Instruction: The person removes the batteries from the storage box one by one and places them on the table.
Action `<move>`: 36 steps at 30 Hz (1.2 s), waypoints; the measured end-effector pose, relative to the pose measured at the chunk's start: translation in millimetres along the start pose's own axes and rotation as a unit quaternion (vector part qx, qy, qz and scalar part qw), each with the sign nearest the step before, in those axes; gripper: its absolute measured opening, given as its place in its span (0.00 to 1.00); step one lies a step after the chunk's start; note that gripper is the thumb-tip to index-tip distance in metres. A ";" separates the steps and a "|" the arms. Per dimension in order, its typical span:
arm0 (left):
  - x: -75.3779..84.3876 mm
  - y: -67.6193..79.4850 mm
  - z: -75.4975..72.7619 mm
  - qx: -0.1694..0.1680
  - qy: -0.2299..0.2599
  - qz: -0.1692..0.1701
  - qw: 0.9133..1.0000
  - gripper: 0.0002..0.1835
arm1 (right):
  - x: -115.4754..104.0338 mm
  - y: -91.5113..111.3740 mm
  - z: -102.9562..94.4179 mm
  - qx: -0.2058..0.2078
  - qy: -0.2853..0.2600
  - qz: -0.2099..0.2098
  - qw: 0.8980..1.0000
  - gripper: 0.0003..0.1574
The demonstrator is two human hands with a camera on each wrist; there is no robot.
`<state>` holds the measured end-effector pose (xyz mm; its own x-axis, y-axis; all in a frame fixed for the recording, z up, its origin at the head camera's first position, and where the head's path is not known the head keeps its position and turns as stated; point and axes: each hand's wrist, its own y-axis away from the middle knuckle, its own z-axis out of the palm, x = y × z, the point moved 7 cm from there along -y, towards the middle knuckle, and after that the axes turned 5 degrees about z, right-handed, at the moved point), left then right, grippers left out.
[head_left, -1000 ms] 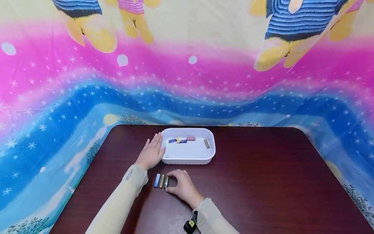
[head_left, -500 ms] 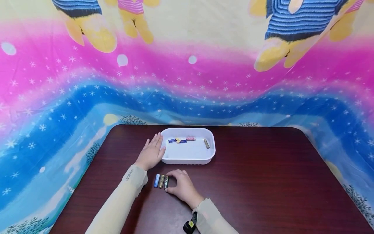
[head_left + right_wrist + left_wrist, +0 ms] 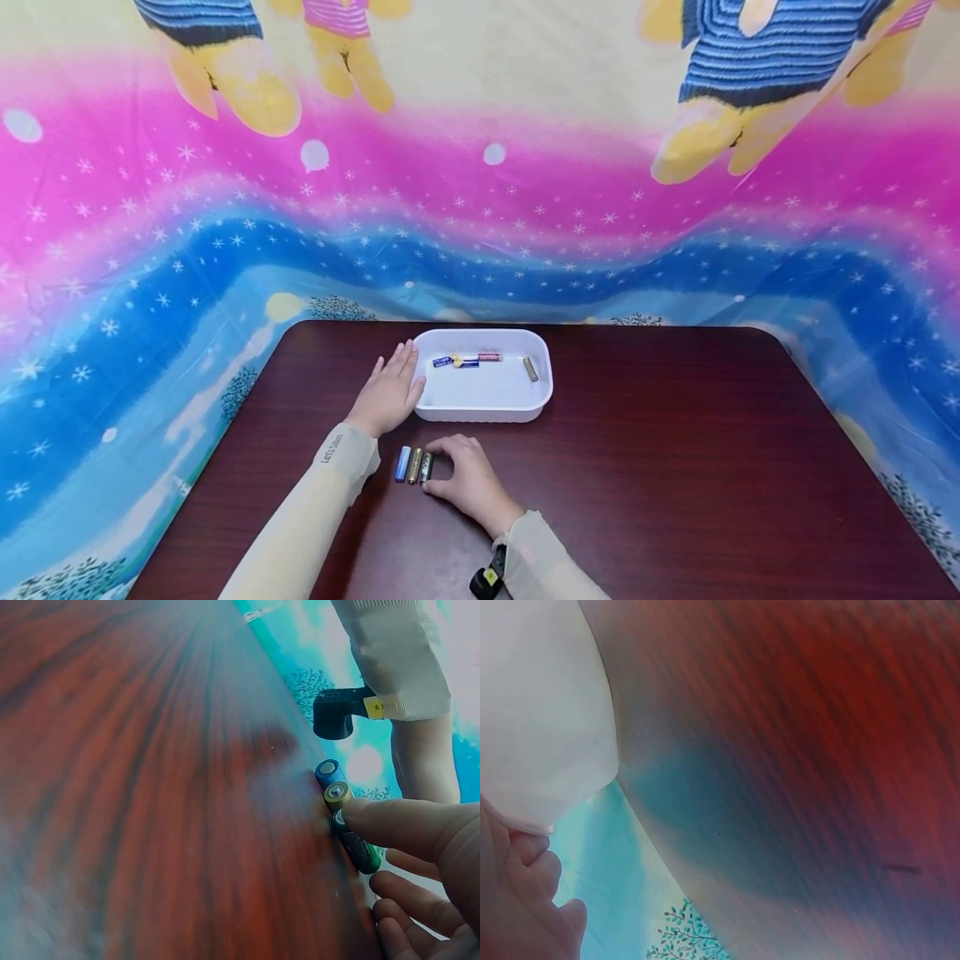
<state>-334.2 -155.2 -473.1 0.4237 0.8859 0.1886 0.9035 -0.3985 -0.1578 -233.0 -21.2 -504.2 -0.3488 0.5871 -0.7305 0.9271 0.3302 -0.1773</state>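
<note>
Three batteries lie side by side on the brown table: a blue one (image 3: 402, 464), a gold one (image 3: 415, 466) and a dark green-black one (image 3: 427, 467). My right hand (image 3: 476, 479) pinches the dark battery by its two ends, thumb on the near end and index finger on the far one. In the right wrist view the dark battery (image 3: 356, 847) shows beside the thumb. My left hand (image 3: 386, 396) rests with straight fingers against the left side of a white plastic tray (image 3: 483, 414). Part of that hand (image 3: 532, 900) appears below the tray wall (image 3: 547, 705) in the left wrist view.
Inside the tray lie a blue battery (image 3: 442, 361), a blue-and-yellow one (image 3: 468, 363), a red one (image 3: 491, 357) and a tan one (image 3: 530, 369). A printed cloth (image 3: 495, 242) hangs behind the table's far edge. A black wrist camera (image 3: 487, 580) sits on the right sleeve.
The right hand and the dark battery have shifted very slightly left, closer to the gold battery. The left hand and the tray have stayed in place.
</note>
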 end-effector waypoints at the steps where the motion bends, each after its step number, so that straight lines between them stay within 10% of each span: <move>1: -0.1 0.1 0.0 0.000 0.000 0.000 1.000 0.33 | -0.2 0.1 -0.3 0.000 -0.001 0.000 1.000 0.28; 36: -2.1 0.0 1.3 -0.016 -0.002 -0.007 1.000 0.35 | -27.7 -18.5 -70.2 0.037 -0.020 -0.051 0.998 0.05</move>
<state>-335.1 -156.7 -474.7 0.4104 0.8927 0.1864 0.9112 -0.3931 -0.1233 -250.1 8.3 -434.4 -0.4369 0.5234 -0.7315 0.8955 0.3296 -0.2991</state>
